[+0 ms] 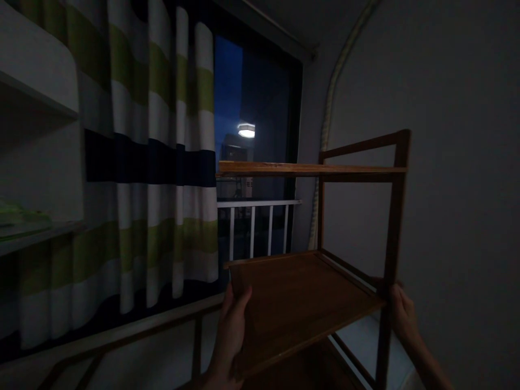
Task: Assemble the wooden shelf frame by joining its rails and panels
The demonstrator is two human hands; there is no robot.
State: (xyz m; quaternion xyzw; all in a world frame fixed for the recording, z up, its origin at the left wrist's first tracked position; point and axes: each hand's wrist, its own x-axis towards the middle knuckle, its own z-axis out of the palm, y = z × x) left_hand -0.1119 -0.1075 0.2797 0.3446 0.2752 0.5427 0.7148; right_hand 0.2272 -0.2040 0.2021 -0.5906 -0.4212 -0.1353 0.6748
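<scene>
A brown wooden shelf rack fills the right half of the view, with an upper board seen nearly edge-on and a lower board below it. My left hand grips the left edge of the lower board, thumb on top and the other fingers hidden underneath. On the other side, my right hand is closed round the front right post, level with the lower board. Part of the rack's bottom lies in shadow and out of view.
Striped curtains hang at the left beside a dark window with a white railing. White shelving stands at the far left, holding a green item. A pale wall rises close behind the rack's right side.
</scene>
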